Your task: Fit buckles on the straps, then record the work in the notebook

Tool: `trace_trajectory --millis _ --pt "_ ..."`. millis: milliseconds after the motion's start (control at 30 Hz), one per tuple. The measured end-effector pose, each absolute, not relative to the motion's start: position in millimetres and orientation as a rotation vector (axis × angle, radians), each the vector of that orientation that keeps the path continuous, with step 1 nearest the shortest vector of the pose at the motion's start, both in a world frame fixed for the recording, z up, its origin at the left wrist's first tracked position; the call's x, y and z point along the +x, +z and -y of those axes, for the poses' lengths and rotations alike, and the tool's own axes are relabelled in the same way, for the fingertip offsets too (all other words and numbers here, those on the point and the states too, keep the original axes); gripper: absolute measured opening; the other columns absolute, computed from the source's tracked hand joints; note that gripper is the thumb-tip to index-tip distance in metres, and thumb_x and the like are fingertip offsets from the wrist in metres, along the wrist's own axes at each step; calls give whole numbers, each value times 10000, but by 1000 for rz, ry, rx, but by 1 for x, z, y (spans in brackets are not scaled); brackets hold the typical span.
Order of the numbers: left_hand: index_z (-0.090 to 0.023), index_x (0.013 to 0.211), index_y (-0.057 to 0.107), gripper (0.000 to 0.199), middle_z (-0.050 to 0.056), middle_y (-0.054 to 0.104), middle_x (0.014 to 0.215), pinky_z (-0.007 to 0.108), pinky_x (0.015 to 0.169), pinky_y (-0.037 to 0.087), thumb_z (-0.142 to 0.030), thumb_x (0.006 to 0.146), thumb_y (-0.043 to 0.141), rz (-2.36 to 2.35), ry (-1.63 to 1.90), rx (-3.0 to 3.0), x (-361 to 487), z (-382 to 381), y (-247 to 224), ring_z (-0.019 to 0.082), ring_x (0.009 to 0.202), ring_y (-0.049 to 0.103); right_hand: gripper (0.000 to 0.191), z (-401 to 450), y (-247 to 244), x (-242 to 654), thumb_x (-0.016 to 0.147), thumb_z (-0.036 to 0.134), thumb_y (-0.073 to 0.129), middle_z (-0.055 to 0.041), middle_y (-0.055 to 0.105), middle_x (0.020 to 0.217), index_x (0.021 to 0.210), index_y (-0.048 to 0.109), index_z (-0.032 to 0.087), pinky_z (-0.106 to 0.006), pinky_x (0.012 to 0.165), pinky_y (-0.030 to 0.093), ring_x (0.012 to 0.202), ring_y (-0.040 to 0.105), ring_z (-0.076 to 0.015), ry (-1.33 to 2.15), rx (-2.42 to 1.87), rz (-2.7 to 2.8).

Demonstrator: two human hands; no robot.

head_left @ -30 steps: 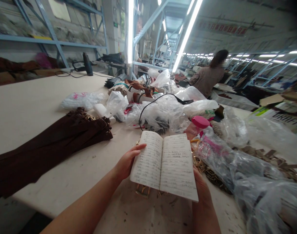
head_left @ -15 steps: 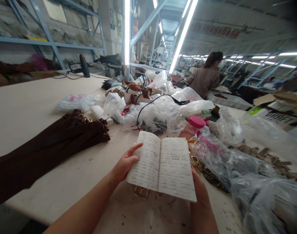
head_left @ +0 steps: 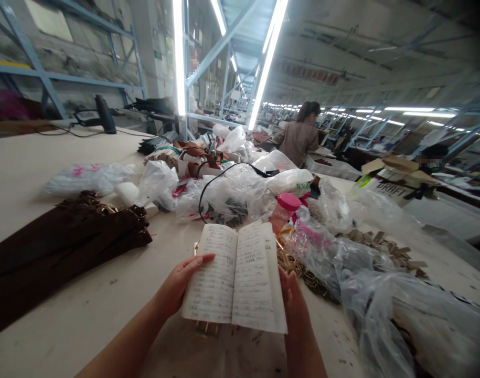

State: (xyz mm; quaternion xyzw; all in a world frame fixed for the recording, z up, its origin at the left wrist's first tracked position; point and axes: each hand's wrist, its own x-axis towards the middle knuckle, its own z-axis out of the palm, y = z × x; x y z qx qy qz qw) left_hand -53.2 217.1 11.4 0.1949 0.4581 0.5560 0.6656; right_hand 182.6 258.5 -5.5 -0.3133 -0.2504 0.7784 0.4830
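A small open notebook [head_left: 234,278] with handwritten lines on both pages is held up over the table. My left hand [head_left: 180,281] grips its left edge, with the fingers across the page. My right hand [head_left: 290,299] supports its right edge from below. Just under the notebook, a metal buckle [head_left: 206,329] lies on the table, partly hidden. Loose brass buckles [head_left: 298,273] lie close to my right hand. A bundle of dark brown straps [head_left: 62,241] with metal ends lies left of my left arm.
Crumpled plastic bags [head_left: 224,197] and a pink-capped bottle [head_left: 285,212] crowd the cream table [head_left: 66,310]. A black cable [head_left: 220,178] lies over the bags. A co-worker [head_left: 298,139] stands beyond the table, and another person [head_left: 430,160] is at the right.
The whole scene has shifted left and tilted in view as my head turned. The notebook stays open in both hands, and nothing on the table has visibly moved.
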Motion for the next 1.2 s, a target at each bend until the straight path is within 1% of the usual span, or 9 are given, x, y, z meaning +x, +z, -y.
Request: trace_trajectory --millis 100,200,333,467,700,867,1000,1067,1200 --pt "-130 985 649 336 119 705 838 355 637 531 -356 736 661 -1038 1238 403 -51 -218 17 248 696 658 507 -256 -7 179 749 605 515 -53 636 1155 1107 632 266 -487 953 395 1091 556 -291 1895 -740 646" --pt "-92 911 660 379 144 705 813 373 647 536 -437 762 614 -1023 1225 428 -53 -217 16 271 699 663 435 -258 -9 180 733 477 611 -34 592 1225 1105 637 254 -417 975 390 1126 526 -258 1818 -793 743" --pt "-78 951 654 452 155 703 880 398 730 527 -490 794 551 -952 1245 451 -58 -216 8 304 820 657 457 -262 -8 182 673 348 692 9 612 1196 1123 619 315 -396 890 457 989 602 -232 1803 -882 741" --pt "-71 994 644 485 147 707 851 397 714 527 -502 792 549 -933 1241 461 -60 -215 4 303 796 660 587 -264 -8 182 679 323 689 22 610 1195 1237 511 364 -392 908 450 990 607 -215 1733 -899 707" --pt "-60 997 638 443 138 707 799 347 637 523 -447 796 560 -950 1274 441 -61 -216 3 264 703 660 717 -265 -8 177 716 351 653 22 463 1360 1355 328 360 -358 973 395 1130 528 -199 1624 -888 684" --pt "-64 980 634 350 114 701 766 291 575 502 -333 759 602 -995 1311 453 -60 -217 3 214 637 637 590 -269 -14 183 750 423 611 8 618 1190 1301 454 282 -317 1016 349 1169 495 -183 1506 -1007 739" --pt "-64 921 633 297 97 686 711 273 532 483 -310 761 590 -1017 1325 473 -58 -218 5 182 576 601 405 -271 -25 192 679 408 668 4 693 1029 1033 680 212 -306 987 383 1077 556 -219 1296 -1259 871" --pt "-65 911 630 282 92 682 701 274 534 483 -300 761 588 -1017 1331 472 -57 -218 5 180 577 597 369 -271 -29 194 600 342 724 12 712 950 944 710 209 -305 907 450 967 606 -225 1253 -1315 914" --pt "-64 946 624 296 92 681 712 281 545 487 -289 756 595 -1009 1327 471 -58 -218 4 187 588 603 449 -270 -30 192 510 240 754 17 723 842 954 698 212 -296 639 539 746 658 -216 1389 -1226 870"
